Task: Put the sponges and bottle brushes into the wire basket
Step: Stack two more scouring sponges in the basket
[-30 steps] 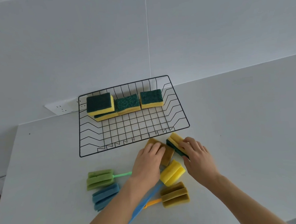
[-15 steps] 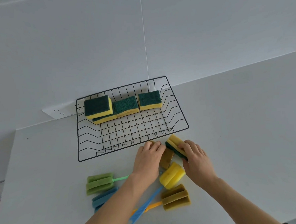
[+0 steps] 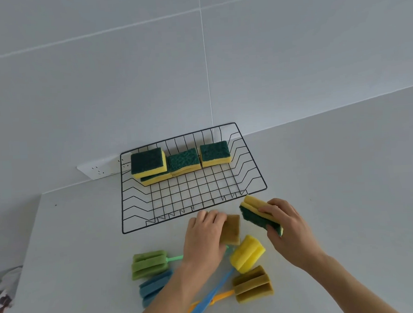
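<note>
The black wire basket stands against the wall with several green-topped yellow sponges along its back. My right hand grips a yellow and green sponge, lifted and tilted just in front of the basket's right front corner. My left hand rests on a brown brush head lying on the counter; whether it grips it is unclear. Around it lie bottle brushes with a yellow head, a brown head, a green head and a blue head.
A white socket strip sits against the wall behind the basket's left corner. The counter's left edge drops off, with a crumpled cloth below it. A blue brush handle crosses an orange one by my left forearm.
My right hand has lifted the yellow and green sponge off the counter and tilted it. My left hand has stayed on the brown brush head.
</note>
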